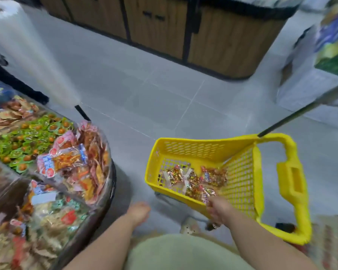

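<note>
A yellow plastic basket (185, 148) with a big handle (293, 179) stands on the grey tiled floor. Several shiny red and gold snack packets (185, 179) lie on its bottom. My right hand (218, 211) is over the basket's near rim, fingers curled down, and grips a shiny snack packet (204, 193) that pokes out toward the pile. My left hand (139, 211) hangs loosely curled between the basket and the display bin, holding nothing. The view is blurred by motion.
A round display bin (109, 184) at left is heaped with red and orange snack packets (74, 162) and green ones (25, 139). A wooden cabinet (213, 41) stands across the aisle. Stacked white cartons (308, 88) are at right. A black rod (291, 115) rises from the basket.
</note>
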The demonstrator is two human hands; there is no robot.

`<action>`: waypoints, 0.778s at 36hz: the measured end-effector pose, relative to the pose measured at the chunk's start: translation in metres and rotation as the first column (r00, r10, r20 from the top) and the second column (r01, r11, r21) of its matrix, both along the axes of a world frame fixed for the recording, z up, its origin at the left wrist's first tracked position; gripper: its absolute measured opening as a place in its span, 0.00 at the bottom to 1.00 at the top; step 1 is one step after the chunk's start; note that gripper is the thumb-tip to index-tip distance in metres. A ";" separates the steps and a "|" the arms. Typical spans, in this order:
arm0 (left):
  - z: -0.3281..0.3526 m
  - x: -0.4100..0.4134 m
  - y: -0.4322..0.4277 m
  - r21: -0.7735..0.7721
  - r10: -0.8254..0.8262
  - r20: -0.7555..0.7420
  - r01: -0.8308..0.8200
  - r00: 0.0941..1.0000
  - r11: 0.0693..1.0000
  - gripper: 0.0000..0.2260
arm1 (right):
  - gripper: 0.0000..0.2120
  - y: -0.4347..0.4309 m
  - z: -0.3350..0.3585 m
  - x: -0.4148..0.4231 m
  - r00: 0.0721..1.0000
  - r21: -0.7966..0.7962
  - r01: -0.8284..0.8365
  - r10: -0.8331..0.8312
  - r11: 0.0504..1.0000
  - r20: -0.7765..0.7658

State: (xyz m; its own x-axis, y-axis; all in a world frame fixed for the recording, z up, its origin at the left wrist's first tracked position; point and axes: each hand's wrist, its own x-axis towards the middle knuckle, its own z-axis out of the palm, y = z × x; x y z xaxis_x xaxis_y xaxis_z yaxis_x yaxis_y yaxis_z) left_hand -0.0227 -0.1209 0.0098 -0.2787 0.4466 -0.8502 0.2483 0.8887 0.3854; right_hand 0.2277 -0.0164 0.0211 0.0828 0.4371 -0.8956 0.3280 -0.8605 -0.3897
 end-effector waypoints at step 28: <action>-0.027 -0.016 0.183 -0.042 -0.028 -0.196 0.020 0.980 0.999 0.04 | 0.10 0.109 -0.061 -0.004 0.993 -0.188 0.104 -0.092 0.977 0.071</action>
State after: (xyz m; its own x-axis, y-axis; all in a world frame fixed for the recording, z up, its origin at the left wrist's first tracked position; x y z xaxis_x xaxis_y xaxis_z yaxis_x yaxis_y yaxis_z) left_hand -0.0385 0.0625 -0.0176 -0.4319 0.4219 -0.7972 0.3368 0.8953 0.2914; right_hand 0.2239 0.0923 -0.0404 0.1741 0.2450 -0.9538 0.2562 -0.9465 -0.1963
